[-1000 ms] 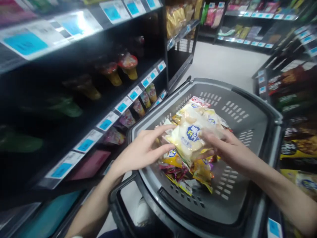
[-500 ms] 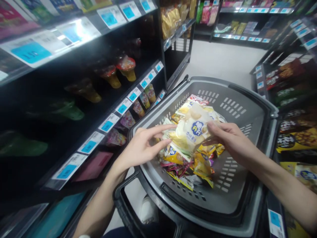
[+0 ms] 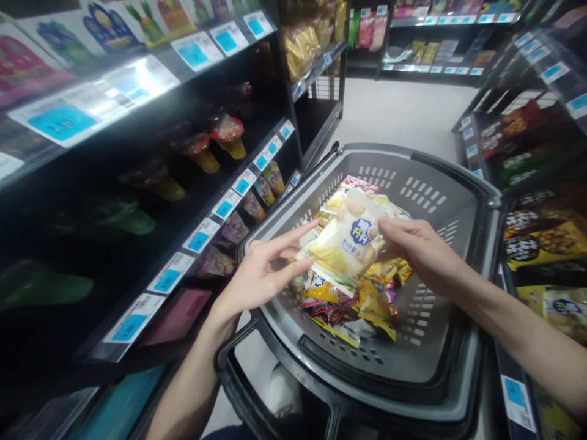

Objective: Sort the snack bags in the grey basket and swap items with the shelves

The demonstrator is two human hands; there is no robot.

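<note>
A white and yellow snack packet (image 3: 346,241) with a blue logo is held tilted over the shopping basket (image 3: 452,183). My right hand (image 3: 415,244) pinches its right edge, thumb on top; the other fingers are partly hidden behind it. At the packet's left edge is my left hand (image 3: 270,269), thumb and forefinger apart, with the packet's lower left corner near the thumb tip. Below lies a heap of small packaged snacks, among them an orange-yellow packet (image 3: 376,299) and a red and white packet (image 3: 360,183). The held packet covers part of this heap.
Shelves with a price-label strip (image 3: 197,235) run close along the left, holding cups and pouches. Bagged snacks (image 3: 545,244) line the right-hand shelf. The basket's black handle (image 3: 243,391) is nearest me, with a white shoe (image 3: 284,391) below. Pale floor (image 3: 380,110) stretches ahead.
The packet has turned to show more of its printed front, its lower edge now nearer me. My right hand still grips it. The view has shifted slightly.
</note>
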